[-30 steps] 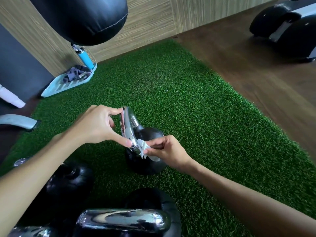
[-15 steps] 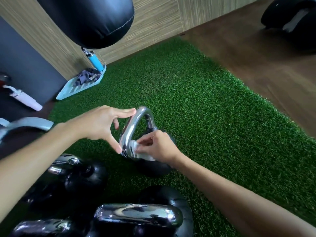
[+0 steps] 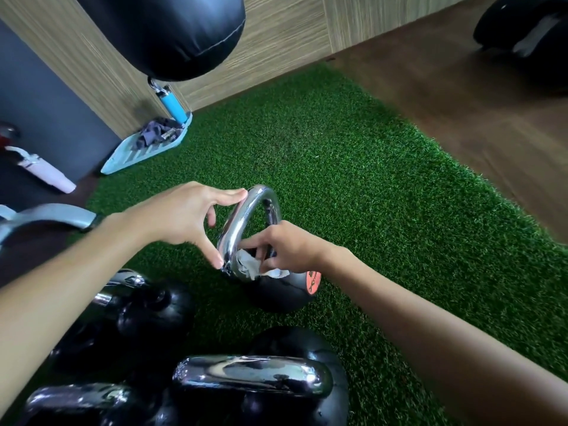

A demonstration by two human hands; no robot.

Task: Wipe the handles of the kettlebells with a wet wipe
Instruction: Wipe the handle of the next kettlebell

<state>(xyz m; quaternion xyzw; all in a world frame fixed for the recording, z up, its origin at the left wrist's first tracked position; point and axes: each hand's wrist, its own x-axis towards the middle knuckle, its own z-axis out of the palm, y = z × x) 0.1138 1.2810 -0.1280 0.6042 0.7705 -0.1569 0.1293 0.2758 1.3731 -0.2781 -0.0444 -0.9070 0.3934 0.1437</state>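
A black kettlebell (image 3: 281, 292) with an orange label lies tilted on the green turf, its chrome handle (image 3: 238, 224) raised toward me. My left hand (image 3: 187, 218) pinches the handle, forefinger on its top bend and thumb low on the near leg. My right hand (image 3: 284, 247) pinches a crumpled white wet wipe (image 3: 249, 265) and presses it against the inside of the handle near its base. Part of the wipe is hidden under my fingers.
Several more black kettlebells with chrome handles (image 3: 252, 376) crowd the near left. A black punching bag (image 3: 166, 32) hangs above. A light blue tray (image 3: 147, 146) with a cloth and blue bottle sits by the wall. Wooden floor (image 3: 461, 112) borders the turf (image 3: 368, 179) at right.
The kettlebell has turned so its handle loop faces me and the orange label shows. My right hand with the wipe has moved inside the loop. My left forefinger now reaches the handle's top.
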